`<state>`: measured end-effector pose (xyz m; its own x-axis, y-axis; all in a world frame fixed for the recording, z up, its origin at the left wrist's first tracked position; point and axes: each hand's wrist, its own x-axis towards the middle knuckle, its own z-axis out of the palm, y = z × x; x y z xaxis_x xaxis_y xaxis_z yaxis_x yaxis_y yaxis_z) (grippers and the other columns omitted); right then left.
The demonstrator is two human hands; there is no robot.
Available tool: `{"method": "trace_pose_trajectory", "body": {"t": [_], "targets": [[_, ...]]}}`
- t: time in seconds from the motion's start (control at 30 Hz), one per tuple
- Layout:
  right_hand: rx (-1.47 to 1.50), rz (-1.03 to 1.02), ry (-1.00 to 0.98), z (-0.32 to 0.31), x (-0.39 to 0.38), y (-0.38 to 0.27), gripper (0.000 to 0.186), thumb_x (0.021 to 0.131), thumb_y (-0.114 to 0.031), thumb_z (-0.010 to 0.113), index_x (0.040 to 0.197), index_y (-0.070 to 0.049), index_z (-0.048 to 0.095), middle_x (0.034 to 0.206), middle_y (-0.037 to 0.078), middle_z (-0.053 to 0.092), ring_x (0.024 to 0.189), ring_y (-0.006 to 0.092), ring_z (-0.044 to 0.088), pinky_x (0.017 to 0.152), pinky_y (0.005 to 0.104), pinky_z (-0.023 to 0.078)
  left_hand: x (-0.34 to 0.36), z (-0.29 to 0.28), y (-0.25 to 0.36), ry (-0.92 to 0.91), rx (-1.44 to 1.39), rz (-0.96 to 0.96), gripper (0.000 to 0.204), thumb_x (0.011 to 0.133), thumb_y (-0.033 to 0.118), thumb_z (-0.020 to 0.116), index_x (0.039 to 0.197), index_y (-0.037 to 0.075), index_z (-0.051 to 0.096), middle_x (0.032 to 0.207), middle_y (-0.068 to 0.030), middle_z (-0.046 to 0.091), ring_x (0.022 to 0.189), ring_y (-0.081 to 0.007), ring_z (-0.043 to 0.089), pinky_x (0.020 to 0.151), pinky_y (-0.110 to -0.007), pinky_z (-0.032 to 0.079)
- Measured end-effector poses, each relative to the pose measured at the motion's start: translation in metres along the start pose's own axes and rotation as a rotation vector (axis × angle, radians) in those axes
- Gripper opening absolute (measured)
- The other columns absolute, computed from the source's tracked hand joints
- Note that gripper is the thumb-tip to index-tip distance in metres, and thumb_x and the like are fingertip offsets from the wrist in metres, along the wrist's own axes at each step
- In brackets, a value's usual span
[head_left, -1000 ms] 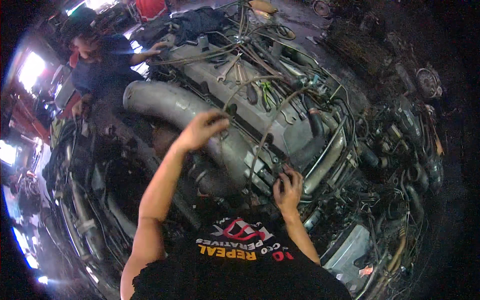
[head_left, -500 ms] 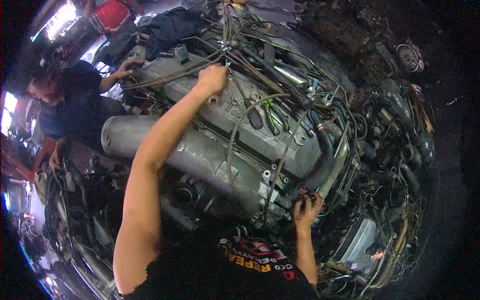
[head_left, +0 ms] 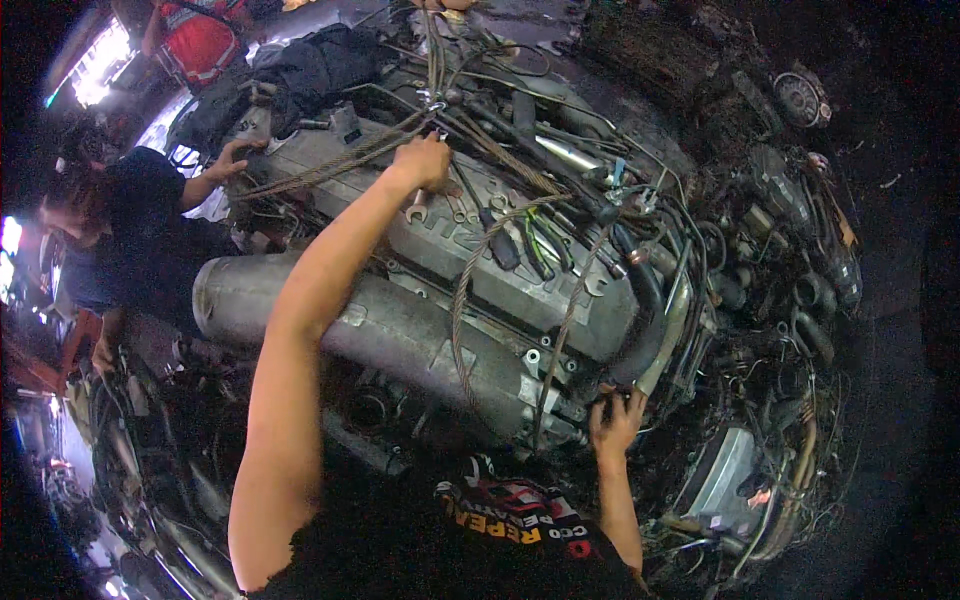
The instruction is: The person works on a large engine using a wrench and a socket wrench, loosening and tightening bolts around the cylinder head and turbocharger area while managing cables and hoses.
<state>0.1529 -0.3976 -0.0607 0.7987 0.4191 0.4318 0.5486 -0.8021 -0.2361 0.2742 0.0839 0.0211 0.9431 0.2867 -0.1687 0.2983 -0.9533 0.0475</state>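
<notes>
My left hand (head_left: pixel 422 160) reaches across the grey engine valve cover (head_left: pixel 420 245), fingers curled among wrenches (head_left: pixel 420 214) beside braided steel cables (head_left: pixel 340 162); what is inside the grip is hidden. My right hand (head_left: pixel 615 422) is low on the right, fingers curled over a small dark part I cannot make out at the lower end of a black hose (head_left: pixel 640 340). A large grey pipe (head_left: pixel 260 295) runs along the near side. Green-handled pliers (head_left: pixel 540 245) and other tools lie on the cover.
A co-worker (head_left: pixel 130 230) stands at the left, a hand (head_left: pixel 232 160) on the engine's far end. A person in red (head_left: pixel 200 50) is at the upper left. A dark cloth (head_left: pixel 325 65) lies on top. Metal lines and engine parts (head_left: pixel 810 310) crowd the right.
My left hand has moved up and forward from the grey pipe to the tools and closed. My right hand stays low at the hose end. The view has shifted.
</notes>
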Motion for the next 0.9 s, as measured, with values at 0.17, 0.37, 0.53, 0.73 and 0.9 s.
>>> {"method": "trace_pose_trajectory", "body": {"t": [0.17, 0.37, 0.53, 0.73, 0.9], "targets": [[0.032, 0.044, 0.026, -0.001, -0.002, -0.002, 0.023, 0.068, -0.009, 0.06, 0.09, -0.002, 0.061, 0.098, 0.02, 0.049, 0.096, 0.0421, 0.046, 0.085, 0.0491, 0.038, 0.006, 0.003, -0.006, -0.016, -0.097, 0.072, 0.07, 0.057, 0.051, 0.076, 0.106, 0.004, 0.059, 0.125, -0.0173, 0.045, 0.114, -0.0353, 0.045, 0.088, -0.045, 0.044], [0.017, 0.045, -0.054, -0.003, -0.003, 0.002, 0.025, 0.068, -0.014, 0.062, 0.09, -0.003, 0.059, 0.107, 0.021, 0.05, 0.1, 0.0399, 0.047, 0.084, 0.0471, 0.041, 0.018, 0.011, -0.032, 0.203, -0.323, 0.285, 0.062, 0.06, 0.038, 0.078, 0.106, 0.002, 0.056, 0.093, -0.018, 0.063, 0.091, -0.0297, 0.06, 0.082, -0.038, 0.045], [0.051, -0.033, -0.024, -0.005, 0.0, 0.0, 0.025, 0.067, -0.012, 0.06, 0.09, -0.002, 0.06, 0.102, 0.019, 0.05, 0.097, 0.0382, 0.047, 0.083, 0.0458, 0.04, -0.022, -0.007, -0.032, 0.089, -0.887, 0.259, 0.039, 0.07, 0.029, 0.071, 0.095, 0.001, 0.06, 0.085, -0.0131, 0.064, 0.078, -0.0194, 0.058, 0.072, -0.034, 0.045], [0.262, -0.072, 0.014, -0.02, 0.009, 0.002, 0.029, 0.065, -0.007, 0.064, 0.094, -0.003, 0.06, 0.097, 0.016, 0.053, 0.091, 0.0347, 0.05, 0.08, 0.0416, 0.042, -0.144, -0.082, 0.052, 0.585, -0.517, 0.361, 0.036, 0.074, 0.015, 0.067, 0.101, -0.005, 0.056, 0.092, -0.022, 0.061, 0.085, -0.0377, 0.059, 0.074, -0.038, 0.046], [1.024, 0.278, 0.099, -0.053, 0.012, 0.022, 0.036, 0.078, -0.026, 0.062, 0.106, -0.004, 0.055, 0.098, 0.013, 0.056, 0.088, 0.0252, 0.053, 0.072, 0.035, 0.045, -0.238, -0.079, 0.205, 0.406, -0.513, 0.707, 0.025, 0.062, -0.001, 0.062, 0.086, 0.0, 0.057, 0.091, -0.0155, 0.06, 0.085, -0.0349, 0.057, 0.074, -0.04, 0.046]]}}
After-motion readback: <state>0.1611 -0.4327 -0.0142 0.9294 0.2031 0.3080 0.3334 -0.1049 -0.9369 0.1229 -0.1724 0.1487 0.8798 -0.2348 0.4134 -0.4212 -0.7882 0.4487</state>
